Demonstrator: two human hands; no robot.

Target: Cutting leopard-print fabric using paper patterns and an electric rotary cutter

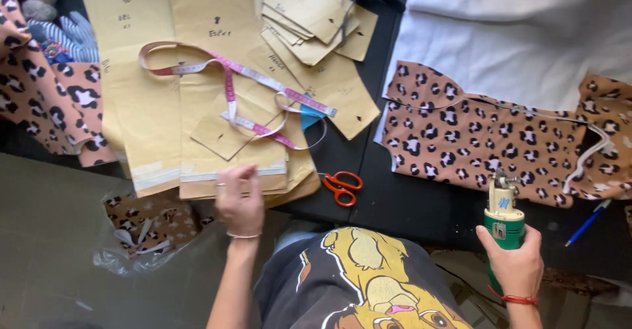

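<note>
My left hand (240, 201) rests on the near edge of a stack of tan paper pattern pieces (164, 115) on the dark table (408, 201), fingers pinching the paper edge. My right hand (517, 263) grips a green and cream handheld electric fabric cutter (503, 214), held upright just below a leopard-print fabric piece (474, 138). A pink and white measuring tape (250, 89) winds across the patterns. Orange-handled scissors (341, 187) lie between my two hands.
White cloth (520, 33) covers the far right. More leopard fabric (46, 99) hangs at the left, with scraps in a clear plastic bag (141, 230) below. A blue pen (588, 222) lies at the right. Smaller paper patterns (316, 13) are piled at the top.
</note>
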